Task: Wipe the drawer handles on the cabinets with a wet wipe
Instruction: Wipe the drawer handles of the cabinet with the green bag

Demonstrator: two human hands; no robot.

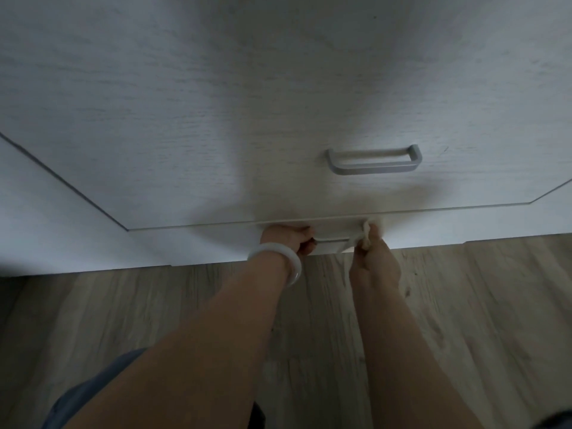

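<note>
Wiping the low handle

Near the frame's middle, the left hand (289, 239) grips the low handle (332, 240) to steady it, while the right hand (371, 252) pinches the wipe (366, 228) closed around its right end.

This looks like a room in a home. A pale wood-grain cabinet (216, 103) with stacked drawer fronts and a grey metal bar handle (374, 160) stands on a floor (154, 311) of wood-look laminate planks. Which room it is cannot be told.
</note>
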